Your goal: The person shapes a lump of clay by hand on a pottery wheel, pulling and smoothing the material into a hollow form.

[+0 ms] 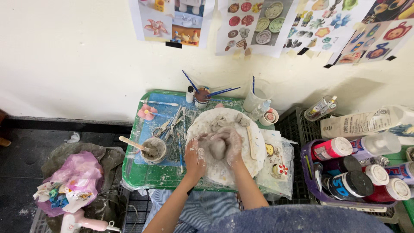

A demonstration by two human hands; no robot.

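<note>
A lump of grey clay (217, 147) rests on a round white board (254, 162) on a small green table (146, 174). My right hand (233, 144) cups the lump from the right and grips it. My left hand (195, 156) lies on the board at the lump's left side, fingers touching the clay; both hands are smeared with clay. Several torn clay pieces (222, 121) lie at the board's far edge. A wooden modelling stick (250, 142) lies on the board to the right.
A small bowl of slip with a brush (154, 149), scissors (166, 127) and a cup of brushes (201, 96) stand on the table's left and back. A purple basket of paint bottles (353, 177) stands at right. A pink bag (73, 179) lies on the floor at left.
</note>
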